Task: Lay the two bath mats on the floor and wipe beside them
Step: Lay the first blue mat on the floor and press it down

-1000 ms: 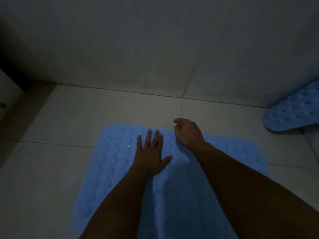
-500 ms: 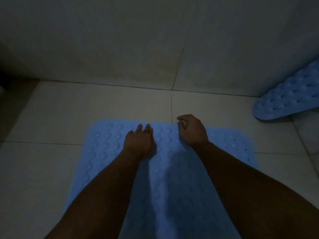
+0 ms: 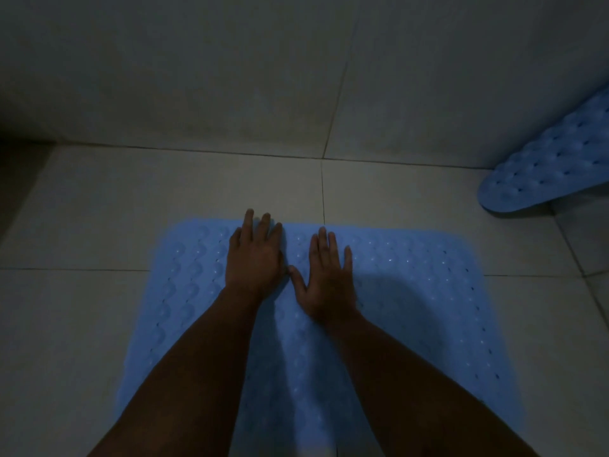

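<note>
our right hand (image 3: 326,275) has uncurled and now lies flat beside our left hand (image 3: 255,262), both released, pressing the blue bath mat (image 3: 412,291) onto the floor (image 3: 82,209). the second mat (image 3: 547,169) leans by the wall, unlaid.

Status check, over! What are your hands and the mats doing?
Both hands, left and right, flat on near mat. Second mat leaning at right wall. Nothing in the way.

A dim bathroom in a home.
We see pale floor tiles (image 3: 99,209) meeting a tiled wall (image 3: 197,77), one blue mat (image 3: 412,291) near us, another mat (image 3: 553,166) far right.
</note>
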Demonstrator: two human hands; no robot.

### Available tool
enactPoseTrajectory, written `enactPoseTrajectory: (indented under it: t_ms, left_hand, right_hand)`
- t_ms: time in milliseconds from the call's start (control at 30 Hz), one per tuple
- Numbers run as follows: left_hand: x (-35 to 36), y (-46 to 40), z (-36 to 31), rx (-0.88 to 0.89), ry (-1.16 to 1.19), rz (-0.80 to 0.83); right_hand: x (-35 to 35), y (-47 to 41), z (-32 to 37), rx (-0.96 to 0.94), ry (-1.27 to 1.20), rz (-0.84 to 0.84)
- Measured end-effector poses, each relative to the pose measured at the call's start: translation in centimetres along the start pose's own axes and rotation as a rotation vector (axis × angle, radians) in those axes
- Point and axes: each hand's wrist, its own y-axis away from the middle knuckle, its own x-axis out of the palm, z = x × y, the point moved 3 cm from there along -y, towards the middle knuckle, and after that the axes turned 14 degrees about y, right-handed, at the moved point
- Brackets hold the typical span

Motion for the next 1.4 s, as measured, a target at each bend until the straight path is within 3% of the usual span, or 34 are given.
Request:
enactPoseTrajectory:
  t_ms: [167,367,533,733,900,1100,1300,1400]
  left_hand:
    - [0.5,-0.3,2.3,-0.001,-0.040,-0.077]
    - [-0.6,-1.0,0.8,-0.126,0.065,-0.021]
    - [0.7,-2.4,-6.2,-0.041,0.136,0.049]
    - [8.1,-1.3,-12.7,0.133,0.092,0.203]
    - [10.6,-0.7,-12.1,0.183,0.015,0.028]
    - [10.6,-1.2,-12.2,0.178,-0.002,0.067]
    - [6.8,-3.0,-15.5,0.067,-0.121,0.318]
    - [2.9,-5.4,-17.4,0.041,-0.116,0.409]
  right_hand:
    - [0.0,-0.4,0.2,0.003,-0.045,0.074]
    - [-5.3,-5.8,-2.5,-0.086,-0.272,0.587]
    - [-11.7,-9.4,-9.5,0.054,-0.369,0.370]
    - [-8.1,-6.7,-15.4,0.140,-0.322,0.189]
    - [-3.3,-4.7,-18.5,0.127,-0.306,0.032]
    - [-1.6,-1.9,-21.1,0.169,-0.246,-0.226]
    - [-3.4,-2.2,-21.9,0.199,-0.328,0.107]
    - [-3.5,-1.3,-20.1,0.135,-0.231,0.212]
